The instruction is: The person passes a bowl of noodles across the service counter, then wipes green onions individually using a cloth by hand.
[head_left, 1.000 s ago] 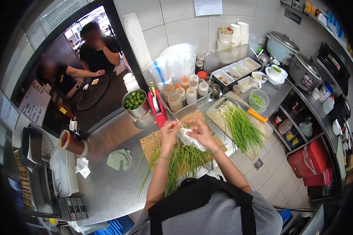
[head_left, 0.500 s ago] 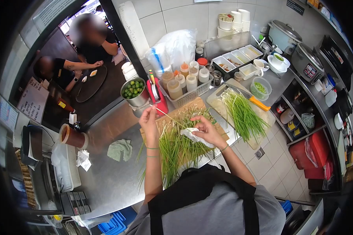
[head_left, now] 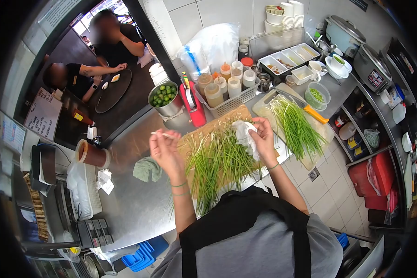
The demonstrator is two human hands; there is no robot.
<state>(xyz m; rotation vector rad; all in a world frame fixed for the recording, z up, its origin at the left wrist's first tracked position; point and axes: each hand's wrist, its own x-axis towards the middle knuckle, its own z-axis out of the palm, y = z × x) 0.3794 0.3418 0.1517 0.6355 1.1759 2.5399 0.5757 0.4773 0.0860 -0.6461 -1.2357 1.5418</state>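
Observation:
My left hand is raised beside the near-left side of the wooden chopping board. Its fingers pinch a thin, pale spring onion stalk; how far the stalk extends behind the fingers is hidden. Over the right side of the board, my right hand grips a crumpled white paper towel. Between and below the hands lies a loose, tangled heap of spring onions. A neater bunch of spring onions rests on a pale board to the right, with an orange-handled knife beside it.
Behind the board stand a basket of sauce bottles, a red holder and a pot of limes. A green cloth lies left on the steel counter. Chopped greens fill a plastic tub. Two people are beyond the hatch.
My hands have moved apart: the left went left and down with the pale stalk, the right moved right and up with the paper towel. The whole view has shifted slightly.

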